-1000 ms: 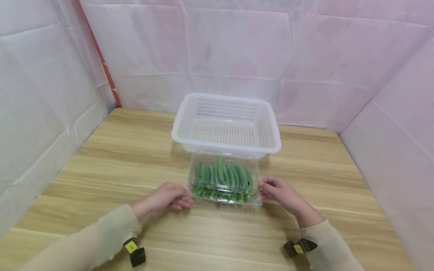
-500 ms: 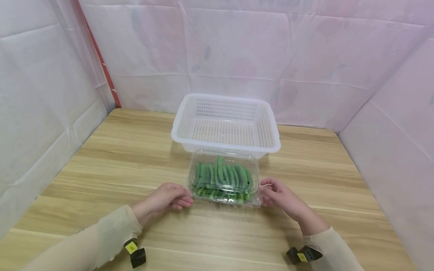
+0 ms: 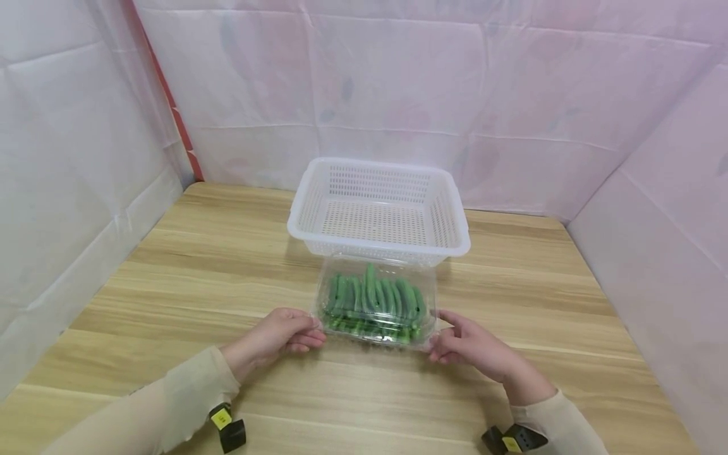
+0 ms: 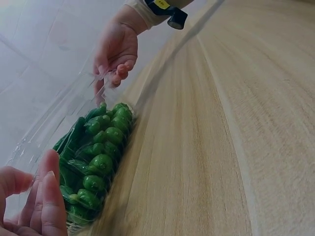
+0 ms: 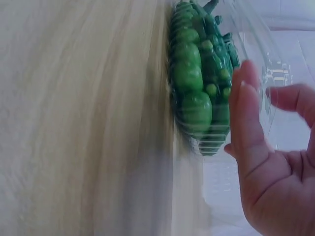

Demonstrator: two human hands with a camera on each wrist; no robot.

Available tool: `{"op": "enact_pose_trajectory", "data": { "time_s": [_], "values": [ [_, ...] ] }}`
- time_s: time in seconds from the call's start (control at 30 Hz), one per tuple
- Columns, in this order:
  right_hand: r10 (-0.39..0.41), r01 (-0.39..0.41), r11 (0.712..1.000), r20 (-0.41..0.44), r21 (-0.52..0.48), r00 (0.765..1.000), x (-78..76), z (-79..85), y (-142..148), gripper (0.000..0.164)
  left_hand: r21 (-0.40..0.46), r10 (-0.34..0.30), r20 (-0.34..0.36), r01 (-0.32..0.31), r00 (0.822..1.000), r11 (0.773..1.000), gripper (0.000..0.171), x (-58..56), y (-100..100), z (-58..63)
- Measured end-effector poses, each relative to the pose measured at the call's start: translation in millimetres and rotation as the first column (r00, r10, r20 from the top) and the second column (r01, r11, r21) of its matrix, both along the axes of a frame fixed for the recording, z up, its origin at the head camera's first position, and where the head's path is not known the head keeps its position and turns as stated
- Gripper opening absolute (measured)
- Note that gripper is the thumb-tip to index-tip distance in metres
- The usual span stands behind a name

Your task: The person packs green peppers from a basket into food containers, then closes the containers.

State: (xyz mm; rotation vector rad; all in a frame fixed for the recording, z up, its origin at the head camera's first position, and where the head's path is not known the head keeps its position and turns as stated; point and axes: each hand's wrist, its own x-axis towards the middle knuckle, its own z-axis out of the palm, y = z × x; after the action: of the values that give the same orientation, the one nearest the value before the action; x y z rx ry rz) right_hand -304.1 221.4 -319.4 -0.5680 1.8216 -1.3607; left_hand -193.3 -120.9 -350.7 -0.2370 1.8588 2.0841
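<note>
A clear plastic clamshell box (image 3: 430, 284) rests on the table, its lid down. Inside lie several long green vegetables (image 3: 389, 300), rounded at one end; I cannot tell the exact kind. My left hand (image 3: 279, 335) pinches the box's near left corner; in the left wrist view, its thumb and fingers (image 4: 49, 206) stand on either side of the thin edge. At the near right corner, my right hand (image 3: 474, 344) holds the rim; the right wrist view shows the transparent edge between thumb and fingers (image 5: 246, 113).
Just behind the box stands a white perforated basket (image 3: 375, 245), with nothing in it. Both are on a wood-grain table (image 3: 239, 253). Pale cloth walls (image 3: 392, 76) enclose the back and the sides. A black device with a yellow label (image 3: 227, 426) sits on the left wrist.
My right hand shifts along the box's right corner, its thumb moving toward the near edge and the index finger straightening. The box turns very slightly. My left hand stays almost in place.
</note>
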Motion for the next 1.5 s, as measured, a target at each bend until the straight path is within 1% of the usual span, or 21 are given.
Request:
{"op": "enact_pose_trajectory", "data": {
  "time_s": [0.07, 0.1, 0.23, 0.33, 0.63, 0.93, 1.07, 1.3, 1.5],
  "values": [
    [-0.014, 0.015, 1.000, 0.017, -0.011, 1.000, 0.2, -0.6, -0.4, 0.072, 0.006, 0.010, 0.003, -0.010, 1.000, 1.000, 0.030, 0.5, 0.5, 0.1],
    [-0.021, 0.021, 1.000, 0.020, -0.009, 1.000, 0.2, -1.0, -0.5, 0.068, 0.011, 0.014, 0.005, -0.014, 1.000, 1.000, 0.029, 0.7, 0.6, 0.0],
    [-0.022, 0.021, 0.999, 0.039, 0.026, 0.999, 0.5, -0.9, -0.9, 0.047, 0.029, 0.025, 0.007, -0.025, 1.000, 0.999, 0.029, 1.6, 0.7, -0.2],
    [-0.008, 0.006, 0.999, 0.053, 0.043, 0.999, 0.7, -0.7, -0.7, 0.037, 0.038, 0.033, 0.008, -0.033, 0.999, 0.999, 0.028, 2.0, 0.7, -0.6],
    [-0.001, 0.004, 0.999, 0.107, -0.032, 0.994, -1.3, -1.8, -1.4, 0.020, 0.044, 0.039, 0.011, -0.040, 0.999, 0.998, 0.028, 2.9, 1.4, 0.3],
    [-0.007, 0.014, 0.998, 0.134, -0.056, 0.991, -1.4, -4.1, -1.3, 0.017, 0.032, 0.039, 0.008, -0.039, 0.999, 0.999, 0.029, 2.9, 2.6, 3.0],
    [-0.006, 0.016, 0.998, 0.141, -0.068, 0.990, -0.7, -4.7, -1.5, 0.016, 0.028, 0.044, 0.013, -0.044, 0.999, 0.999, 0.027, 2.4, 2.8, 2.8],
    [0.000, 0.010, 0.997, 0.133, -0.074, 0.991, 0.2, -3.7, -1.6, 0.017, 0.025, 0.046, 0.013, -0.046, 0.999, 0.999, 0.023, 2.2, 2.8, 3.6],
    [0.001, 0.009, 0.997, 0.132, -0.078, 0.991, 0.8, -4.2, -2.4, 0.015, 0.028, 0.040, 0.007, -0.040, 0.999, 0.999, 0.024, 2.4, 2.7, 4.8]
  ]
}}
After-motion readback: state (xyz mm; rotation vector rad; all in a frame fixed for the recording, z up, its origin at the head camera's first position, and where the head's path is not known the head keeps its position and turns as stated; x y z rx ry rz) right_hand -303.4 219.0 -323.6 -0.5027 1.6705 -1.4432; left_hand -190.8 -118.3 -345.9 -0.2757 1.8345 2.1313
